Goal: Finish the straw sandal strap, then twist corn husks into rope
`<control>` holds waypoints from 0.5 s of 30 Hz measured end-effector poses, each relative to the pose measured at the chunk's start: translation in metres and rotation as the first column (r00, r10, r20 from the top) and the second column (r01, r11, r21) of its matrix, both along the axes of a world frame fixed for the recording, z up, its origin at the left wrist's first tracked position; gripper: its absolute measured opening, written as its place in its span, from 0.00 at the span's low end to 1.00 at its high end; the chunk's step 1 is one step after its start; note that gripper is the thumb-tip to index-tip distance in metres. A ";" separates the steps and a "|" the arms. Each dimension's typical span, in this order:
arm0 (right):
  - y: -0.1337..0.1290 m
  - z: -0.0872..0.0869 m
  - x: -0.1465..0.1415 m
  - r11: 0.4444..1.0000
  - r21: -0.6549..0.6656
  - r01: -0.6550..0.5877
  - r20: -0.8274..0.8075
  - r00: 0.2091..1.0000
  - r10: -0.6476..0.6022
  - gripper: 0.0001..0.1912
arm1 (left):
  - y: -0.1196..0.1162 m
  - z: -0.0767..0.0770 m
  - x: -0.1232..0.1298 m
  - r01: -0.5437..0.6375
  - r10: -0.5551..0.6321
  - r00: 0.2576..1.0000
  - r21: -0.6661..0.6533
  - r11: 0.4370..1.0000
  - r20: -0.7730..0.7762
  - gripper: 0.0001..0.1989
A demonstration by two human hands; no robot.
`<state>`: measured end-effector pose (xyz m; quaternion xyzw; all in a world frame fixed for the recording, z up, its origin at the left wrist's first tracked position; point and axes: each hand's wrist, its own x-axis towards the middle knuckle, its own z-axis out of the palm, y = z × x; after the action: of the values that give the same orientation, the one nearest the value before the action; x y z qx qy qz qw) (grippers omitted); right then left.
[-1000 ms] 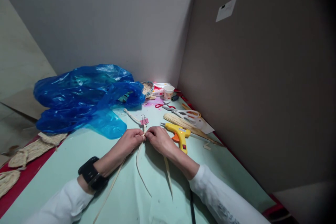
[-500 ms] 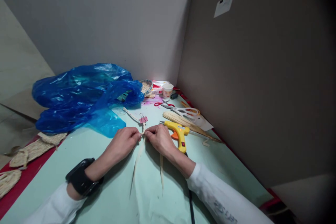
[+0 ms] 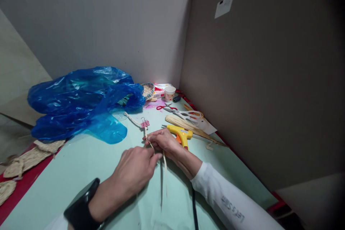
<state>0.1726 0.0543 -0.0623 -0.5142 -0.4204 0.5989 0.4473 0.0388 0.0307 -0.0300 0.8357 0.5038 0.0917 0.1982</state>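
Observation:
A thin pale braid [image 3: 132, 119] of flat straw-like strips lies on the table, with a pink binder clip [image 3: 145, 124] clamped across it. Just below the clip, my right hand [image 3: 165, 140] pinches the braid's near end between thumb and fingers. My left hand [image 3: 137, 167] is closed round one of the loose strips [image 3: 151, 145], nearer to me and partly below the right hand. Another loose strip [image 3: 165, 165] hangs down toward me from under my right hand. Beside that hand rests a yellow glue gun [image 3: 182, 134], its grip partly hidden by my wrist.
A crumpled blue plastic bag [image 3: 86, 100] covers the back left. Toward the back right are white-handled scissors [image 3: 188, 115], red-handled scissors [image 3: 165, 107], a paper cup [image 3: 169, 94] and a bundle of dry strips [image 3: 185, 124]. Woven pieces [image 3: 35, 158] lie at the left edge. Partition walls stand behind.
My left hand has moved from the braid toward me and right, drawing a strip along. The right hand stays at the braid below the clip. The view has shifted slightly.

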 end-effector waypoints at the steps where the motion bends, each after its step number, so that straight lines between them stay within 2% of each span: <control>1: 0.001 -0.001 0.000 1.000 -0.005 -0.002 -0.012 1.000 0.002 0.07 | 0.006 0.004 -0.003 -0.033 0.033 0.999 -0.002 0.999 0.037 0.15; 4: 0.001 -0.001 0.002 1.000 -0.004 -0.016 -0.020 1.000 0.016 0.08 | 0.029 0.004 -0.010 -0.120 0.133 0.974 -0.081 0.990 0.185 0.12; 6: 0.000 0.000 0.003 0.999 0.005 -0.035 0.001 0.999 0.035 0.08 | 0.040 -0.003 -0.013 -0.062 0.133 0.952 -0.253 0.966 0.275 0.12; 9: -0.002 0.002 0.003 0.997 0.028 -0.074 0.080 0.994 0.071 0.10 | 0.048 -0.016 -0.012 0.055 0.144 0.910 -0.455 0.889 0.389 0.13; 12: -0.003 0.004 0.005 0.993 0.067 -0.097 0.226 0.971 0.080 0.12 | 0.048 -0.023 -0.010 0.086 0.203 0.859 -0.525 0.847 0.470 0.14; 15: -0.002 0.006 0.007 0.987 0.124 -0.106 0.430 0.902 0.043 0.12 | 0.048 -0.026 -0.009 0.067 0.253 0.821 -0.526 0.848 0.512 0.15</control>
<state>0.1793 0.0521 -0.0564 -0.5822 -0.5694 0.4572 0.3575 0.0295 0.0786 -0.0563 0.6580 0.4697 0.2040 0.5521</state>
